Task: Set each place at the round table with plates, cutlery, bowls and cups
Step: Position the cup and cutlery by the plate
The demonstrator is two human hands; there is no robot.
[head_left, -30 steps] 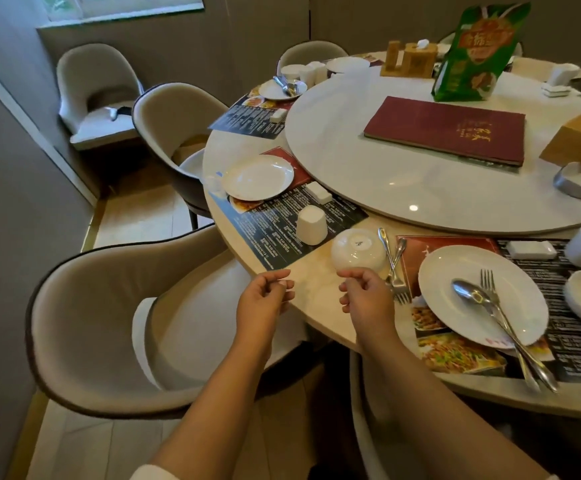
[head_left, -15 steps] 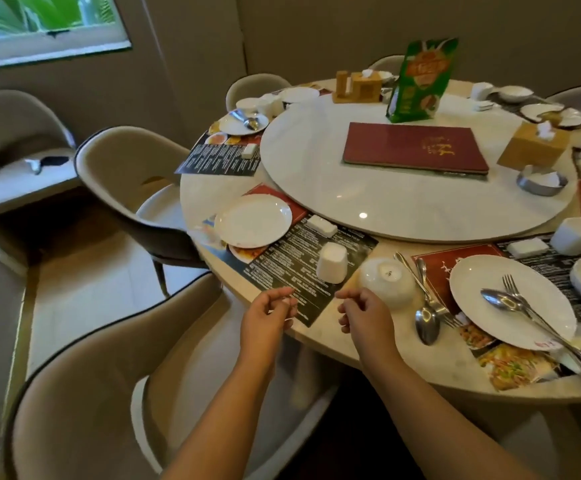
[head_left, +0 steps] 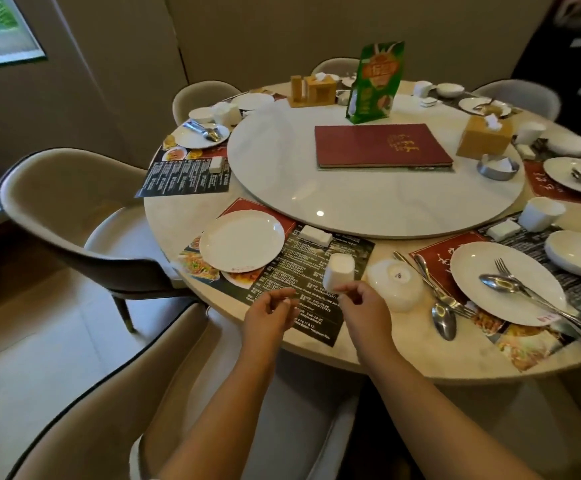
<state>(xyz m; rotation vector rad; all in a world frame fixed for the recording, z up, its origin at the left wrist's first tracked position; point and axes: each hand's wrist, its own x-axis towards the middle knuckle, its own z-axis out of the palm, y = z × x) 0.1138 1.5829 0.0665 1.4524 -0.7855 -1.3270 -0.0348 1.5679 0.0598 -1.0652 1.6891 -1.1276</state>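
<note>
The placemat (head_left: pixel 311 271) carried white menu print; only fragments resembling "9:00-00:00" were legible near its lower edge. The red menu folder (head_left: pixel 382 145) bore gold characters, and the green standing card (head_left: pixel 375 83) bore a red panel; neither could be read.

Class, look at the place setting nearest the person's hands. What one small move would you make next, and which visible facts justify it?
Probably move the spoon and fork onto the bare plate. They lie beside the upturned bowl, off the placemat, while the neighbouring plate already carries cutlery. Both hands, left hand and right hand, look empty.
</note>
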